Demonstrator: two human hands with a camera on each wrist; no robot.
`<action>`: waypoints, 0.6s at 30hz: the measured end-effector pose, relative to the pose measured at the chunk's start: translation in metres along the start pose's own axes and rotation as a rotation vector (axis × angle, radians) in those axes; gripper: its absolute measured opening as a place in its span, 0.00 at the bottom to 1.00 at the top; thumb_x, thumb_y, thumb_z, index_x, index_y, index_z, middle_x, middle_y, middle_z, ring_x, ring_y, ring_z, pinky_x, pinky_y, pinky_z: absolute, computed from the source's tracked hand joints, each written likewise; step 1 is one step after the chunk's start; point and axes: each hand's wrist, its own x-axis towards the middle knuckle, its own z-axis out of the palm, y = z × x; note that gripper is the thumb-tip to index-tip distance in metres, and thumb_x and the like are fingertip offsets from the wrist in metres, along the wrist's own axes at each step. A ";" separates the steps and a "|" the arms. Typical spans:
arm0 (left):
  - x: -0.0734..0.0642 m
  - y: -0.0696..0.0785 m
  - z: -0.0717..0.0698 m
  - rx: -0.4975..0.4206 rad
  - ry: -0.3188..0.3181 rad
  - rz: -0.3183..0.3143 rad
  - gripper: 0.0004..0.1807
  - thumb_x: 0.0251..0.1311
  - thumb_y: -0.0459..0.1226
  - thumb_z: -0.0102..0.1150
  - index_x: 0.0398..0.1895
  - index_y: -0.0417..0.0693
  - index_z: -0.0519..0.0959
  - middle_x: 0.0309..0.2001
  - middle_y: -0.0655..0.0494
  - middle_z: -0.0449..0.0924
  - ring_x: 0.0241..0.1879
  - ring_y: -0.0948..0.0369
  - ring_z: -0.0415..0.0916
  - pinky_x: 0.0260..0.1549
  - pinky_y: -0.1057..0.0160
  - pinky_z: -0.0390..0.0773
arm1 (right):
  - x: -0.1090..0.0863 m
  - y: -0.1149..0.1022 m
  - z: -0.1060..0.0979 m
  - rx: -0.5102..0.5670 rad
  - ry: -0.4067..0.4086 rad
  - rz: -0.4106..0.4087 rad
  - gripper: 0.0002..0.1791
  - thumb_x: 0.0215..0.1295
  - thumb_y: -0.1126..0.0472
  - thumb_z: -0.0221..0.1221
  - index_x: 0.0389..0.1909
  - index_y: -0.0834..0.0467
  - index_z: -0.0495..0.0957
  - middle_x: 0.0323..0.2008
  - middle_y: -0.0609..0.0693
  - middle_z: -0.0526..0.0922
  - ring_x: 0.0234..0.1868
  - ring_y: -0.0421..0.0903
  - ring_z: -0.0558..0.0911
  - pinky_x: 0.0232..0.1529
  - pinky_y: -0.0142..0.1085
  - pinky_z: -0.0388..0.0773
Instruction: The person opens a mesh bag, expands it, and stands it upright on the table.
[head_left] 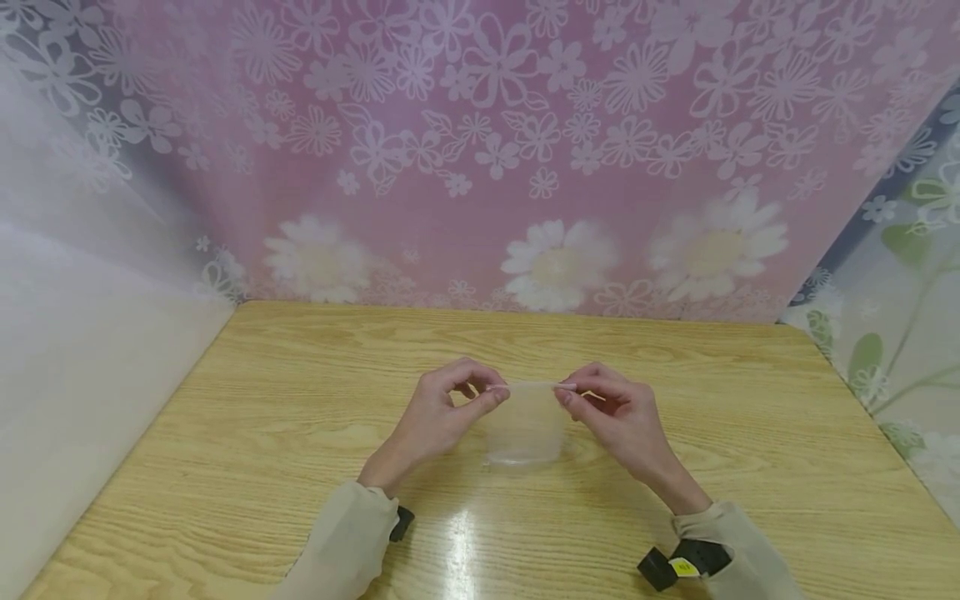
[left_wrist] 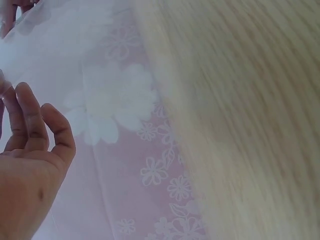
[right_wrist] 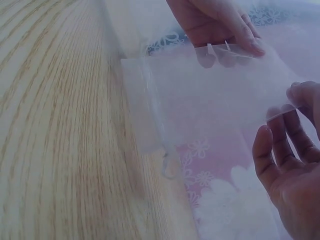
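Note:
A small translucent plastic bag [head_left: 525,429] hangs between the two hands above the table, its lower end crossed by a seam or closure line. My left hand [head_left: 442,408] pinches its upper left corner between thumb and fingers. At the upper right corner, my right hand [head_left: 618,417] pinches the edge the same way. The right wrist view shows the frosted sheet of the bag [right_wrist: 210,95] stretched flat, with fingertips visible through it. A small clear loop [right_wrist: 169,165] dangles by the seam. Only the fingers and palm of the left hand [left_wrist: 32,150] show clearly in the left wrist view.
A wood-grain table [head_left: 300,400] lies under the hands. Behind it hangs a pink flowered curtain [head_left: 450,208], with pale sheets at the left and right sides. Black straps with a small device [head_left: 660,567] sit at the wrists.

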 end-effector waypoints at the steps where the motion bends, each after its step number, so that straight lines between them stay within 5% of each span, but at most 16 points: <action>1: 0.000 0.001 0.000 -0.001 -0.003 -0.002 0.02 0.67 0.42 0.67 0.40 0.57 0.85 0.39 0.62 0.86 0.39 0.65 0.79 0.44 0.63 0.81 | 0.000 0.000 0.000 0.010 -0.001 -0.008 0.06 0.67 0.75 0.62 0.41 0.69 0.86 0.39 0.46 0.83 0.36 0.39 0.84 0.38 0.27 0.84; 9: 0.000 0.001 0.002 0.006 -0.045 0.024 0.03 0.68 0.42 0.66 0.40 0.57 0.84 0.39 0.63 0.84 0.40 0.65 0.78 0.44 0.63 0.81 | 0.000 -0.001 0.002 0.023 -0.055 0.035 0.05 0.64 0.74 0.65 0.40 0.67 0.85 0.38 0.49 0.79 0.38 0.38 0.83 0.45 0.30 0.86; 18: 0.000 0.000 0.004 0.032 -0.054 0.068 0.05 0.69 0.39 0.65 0.43 0.52 0.87 0.40 0.61 0.84 0.39 0.67 0.78 0.41 0.65 0.82 | -0.001 0.003 0.003 -0.021 -0.045 -0.040 0.05 0.67 0.73 0.63 0.39 0.68 0.86 0.37 0.51 0.78 0.34 0.37 0.79 0.35 0.25 0.81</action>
